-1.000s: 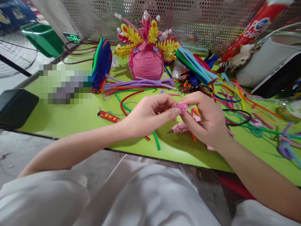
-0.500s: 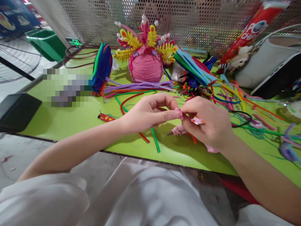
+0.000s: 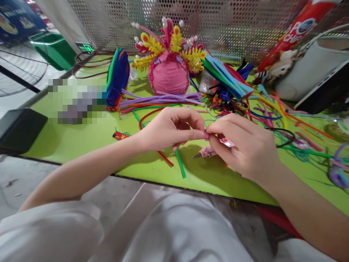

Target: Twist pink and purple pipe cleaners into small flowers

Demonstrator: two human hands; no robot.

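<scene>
Between the fingertips of my left hand (image 3: 174, 127) and my right hand (image 3: 242, 145) is a small pink piece (image 3: 206, 135), mostly hidden by the fingers. Both hands are closed in a pinch, tips touching over the green table (image 3: 152, 163). Under my right hand lies a pink glue gun (image 3: 208, 151) with a pointed metal tip, its rear covered by the hand. A green pipe cleaner (image 3: 180, 163) and a red pipe cleaner (image 3: 165, 158) lie below my left hand. Behind stands a pink wound headpiece (image 3: 169, 76) with yellow leaf shapes and white beads.
Purple pipe cleaners (image 3: 163, 99) lie in front of the headpiece. A blue bundle (image 3: 117, 80) stands left, a multicoloured bundle (image 3: 229, 78) right. At the far right are a red chips tube (image 3: 294, 34), a white container (image 3: 305, 69) and loose strands. A black box (image 3: 21, 129) sits left.
My fingertips have closed further over the pink piece, so less of it shows. My right hand has shifted slightly, and the view has turned a little.
</scene>
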